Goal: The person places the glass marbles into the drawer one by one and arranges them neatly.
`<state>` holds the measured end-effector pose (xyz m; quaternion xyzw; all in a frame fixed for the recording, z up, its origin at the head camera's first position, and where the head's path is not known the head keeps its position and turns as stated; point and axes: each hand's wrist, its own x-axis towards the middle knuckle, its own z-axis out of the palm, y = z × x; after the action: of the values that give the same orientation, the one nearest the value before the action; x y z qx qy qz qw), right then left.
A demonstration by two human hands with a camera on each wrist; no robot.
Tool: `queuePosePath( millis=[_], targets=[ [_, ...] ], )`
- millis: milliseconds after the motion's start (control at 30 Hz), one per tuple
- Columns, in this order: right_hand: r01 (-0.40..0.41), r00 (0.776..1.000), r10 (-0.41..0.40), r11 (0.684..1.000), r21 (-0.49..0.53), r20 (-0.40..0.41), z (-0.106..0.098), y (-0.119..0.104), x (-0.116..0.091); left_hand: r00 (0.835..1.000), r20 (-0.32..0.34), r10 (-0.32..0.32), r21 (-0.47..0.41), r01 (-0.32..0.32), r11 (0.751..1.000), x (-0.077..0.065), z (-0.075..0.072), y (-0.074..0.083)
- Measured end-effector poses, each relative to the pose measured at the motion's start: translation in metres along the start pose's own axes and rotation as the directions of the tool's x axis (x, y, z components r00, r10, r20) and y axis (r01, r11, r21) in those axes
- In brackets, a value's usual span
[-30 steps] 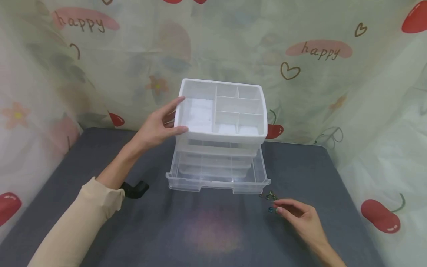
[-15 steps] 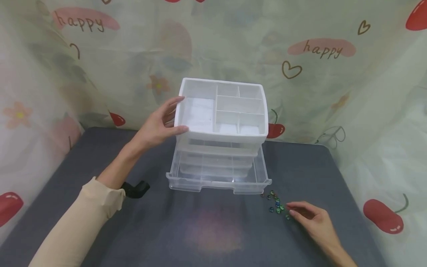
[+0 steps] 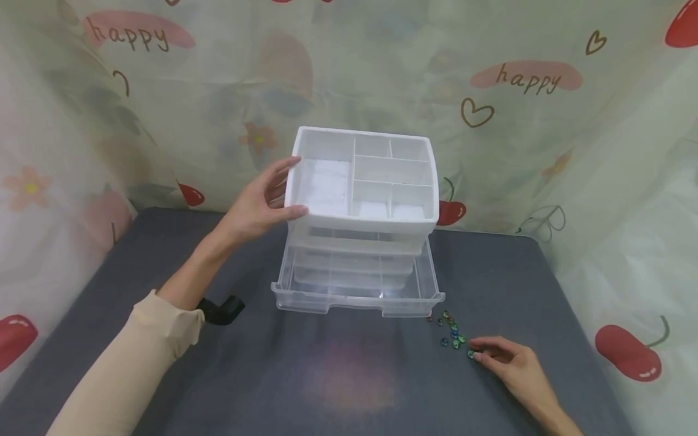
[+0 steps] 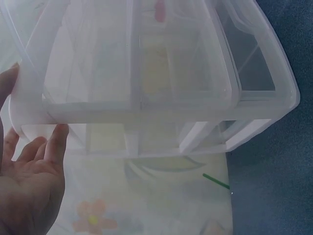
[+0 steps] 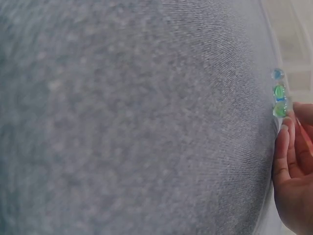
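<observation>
A white plastic drawer organizer (image 3: 362, 225) stands at the middle of the table, its compartmented top tray tilted into view. Below, a clear drawer (image 3: 354, 304) is pulled out toward me. My left hand (image 3: 252, 209) grips the organizer's left side, thumb at the front and fingers further back; the left wrist view shows fingers (image 4: 56, 147) against the frame. Several green and blue glass marbles (image 3: 455, 343) lie to the right of the drawer's front. At their near right end, my right hand (image 3: 515, 366) pinches a green marble (image 3: 471, 354) between thumb and fingers, at table level.
A dark table cover (image 3: 245, 375) lies under everything. Beside the left sleeve (image 3: 131, 363) a black angled piece (image 3: 222, 310) shows at the wrist. A patterned curtain (image 3: 382, 72) hangs behind and along both sides.
My right hand has moved right and toward me, uncovering several marbles, and its fingertips have come together at the nearest one. My left hand keeps its hold on the organizer.
</observation>
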<state>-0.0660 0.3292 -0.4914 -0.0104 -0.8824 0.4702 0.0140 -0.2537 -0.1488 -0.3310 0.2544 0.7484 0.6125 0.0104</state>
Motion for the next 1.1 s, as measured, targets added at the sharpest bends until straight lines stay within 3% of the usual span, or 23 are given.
queuePosePath(
  millis=[300,633,1100],
  targets=[
    [0.032,0.999,-0.033,0.981,-0.191,-0.002,0.0054,0.0011,0.0014,1.000,-0.005,-0.005,-0.014,0.005,1.000,-0.0025,-0.0028,0.0006],
    [0.086,0.996,-0.091,0.944,-0.320,-0.001,0.0031,0.0043,0.0040,1.000,-0.011,0.013,-0.054,-0.014,0.998,-0.0033,-0.0017,-0.0036],
    [0.040,0.999,-0.047,0.959,-0.279,-0.017,0.0023,0.0073,0.0009,1.000,-0.007,0.006,-0.048,-0.006,0.999,-0.0023,0.0009,-0.0011]
  ],
)
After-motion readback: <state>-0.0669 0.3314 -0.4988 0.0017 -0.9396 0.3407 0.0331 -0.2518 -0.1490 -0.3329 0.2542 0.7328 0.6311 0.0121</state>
